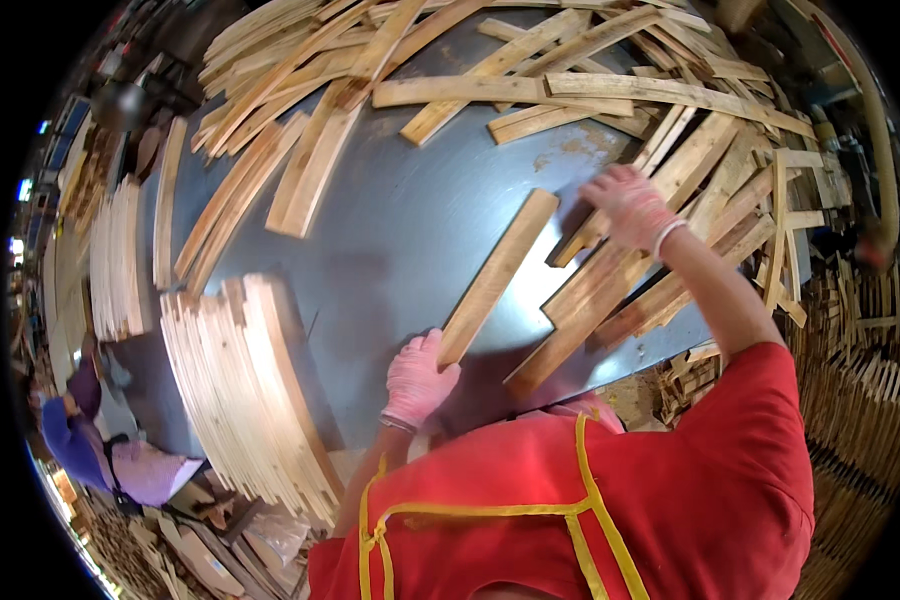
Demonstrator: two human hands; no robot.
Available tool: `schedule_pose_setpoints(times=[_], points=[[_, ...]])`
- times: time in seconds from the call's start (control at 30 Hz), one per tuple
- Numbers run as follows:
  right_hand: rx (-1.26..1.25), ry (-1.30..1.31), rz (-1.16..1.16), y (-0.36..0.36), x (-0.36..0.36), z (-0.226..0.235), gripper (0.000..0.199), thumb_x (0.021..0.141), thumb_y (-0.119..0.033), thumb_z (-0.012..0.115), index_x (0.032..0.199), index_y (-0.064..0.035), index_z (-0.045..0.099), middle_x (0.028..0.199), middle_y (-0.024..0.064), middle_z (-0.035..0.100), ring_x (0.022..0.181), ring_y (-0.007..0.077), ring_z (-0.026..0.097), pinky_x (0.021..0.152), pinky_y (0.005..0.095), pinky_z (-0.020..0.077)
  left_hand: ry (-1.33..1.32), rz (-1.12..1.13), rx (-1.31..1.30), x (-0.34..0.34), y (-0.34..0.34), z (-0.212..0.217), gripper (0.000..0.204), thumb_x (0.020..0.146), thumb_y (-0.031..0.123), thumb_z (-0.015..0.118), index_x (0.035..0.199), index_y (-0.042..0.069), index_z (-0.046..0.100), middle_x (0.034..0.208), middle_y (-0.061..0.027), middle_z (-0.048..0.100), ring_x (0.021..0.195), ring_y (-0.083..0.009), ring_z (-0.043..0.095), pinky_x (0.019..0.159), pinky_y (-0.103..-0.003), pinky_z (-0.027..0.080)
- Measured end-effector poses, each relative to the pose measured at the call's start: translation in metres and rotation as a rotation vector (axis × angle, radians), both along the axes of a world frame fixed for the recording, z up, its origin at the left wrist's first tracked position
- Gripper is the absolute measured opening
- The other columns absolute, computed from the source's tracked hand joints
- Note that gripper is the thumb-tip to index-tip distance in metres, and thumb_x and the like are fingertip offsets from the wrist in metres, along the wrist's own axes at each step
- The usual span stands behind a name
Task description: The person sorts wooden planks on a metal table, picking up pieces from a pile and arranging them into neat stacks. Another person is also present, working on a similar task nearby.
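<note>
My left hand (422, 381), in a pink-and-white knit glove, is closed round the near end of a wooden slat (500, 275). That slat slants away from me over the grey metal tabletop (370, 255). To its right, my right hand (632, 205), gloved the same way, is over a pile of wooden slats (610, 285). Its fingers reach leftward, somewhat bent and apart, above a darker slat; whether they touch it I cannot make out. Several slats of the pile lie on one another under and beside my right forearm.
A row of slats (245, 390) stands packed together at the left, with a smaller bundle (120, 262) beyond. Loose slats (470, 90) lie crisscrossed along the far side. Another person (120, 450) is at the lower left. Stacked wood (860, 440) fills the right side.
</note>
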State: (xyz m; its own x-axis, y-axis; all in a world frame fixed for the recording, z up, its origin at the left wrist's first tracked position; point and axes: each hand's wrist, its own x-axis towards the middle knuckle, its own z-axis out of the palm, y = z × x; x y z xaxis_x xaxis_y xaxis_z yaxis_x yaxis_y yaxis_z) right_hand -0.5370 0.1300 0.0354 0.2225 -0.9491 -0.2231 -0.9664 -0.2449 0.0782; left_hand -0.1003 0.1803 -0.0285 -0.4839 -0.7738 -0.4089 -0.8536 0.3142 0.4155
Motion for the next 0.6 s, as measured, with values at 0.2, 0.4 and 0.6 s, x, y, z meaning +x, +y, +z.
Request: schedule_pose_setpoints(times=[0.2, 0.4, 0.6], points=[[0.216, 0.226, -0.011, -0.017, 0.002, -0.042, 0.040, 0.086, -0.032, 0.074, 0.123, -0.0169, 0.074, 0.111, 0.0059, 0.073, 0.118, 0.0266, 0.064, 0.113, 0.0477, 0.0397, 0.755, 0.807, 1.032, 0.108, 0.060, 0.051, 0.057, 0.092, 0.011, 0.068, 0.147, 0.004, 0.059, 0.116, 0.0003, 0.068, 0.097, -0.0098, 0.064, 0.084, -0.028, 0.053], [0.302, 0.021, 0.253, -0.011, 0.233, -0.013, 0.061, 0.089, -0.035, 0.075, 0.145, -0.0178, 0.059, 0.132, 0.0089, 0.070, 0.132, 0.0289, 0.060, 0.124, 0.0509, 0.0319, -0.185, 0.382, -0.028, 0.192, 0.099, 0.041, 0.052, 0.090, 0.028, 0.068, 0.137, 0.006, 0.062, 0.124, -0.0121, 0.065, 0.117, -0.0287, 0.062, 0.101, -0.043, 0.049], [0.181, -0.026, 0.232, -0.003, 0.277, -0.035, 0.055, 0.093, -0.040, 0.075, 0.143, -0.0210, 0.061, 0.122, 0.0118, 0.072, 0.124, 0.0297, 0.064, 0.110, 0.0483, 0.0453, -0.463, 0.515, -0.486, 0.266, 0.098, 0.018, 0.074, 0.082, 0.038, 0.077, 0.145, 0.008, 0.054, 0.145, -0.0118, 0.053, 0.138, -0.0335, 0.047, 0.113, -0.053, 0.040]])
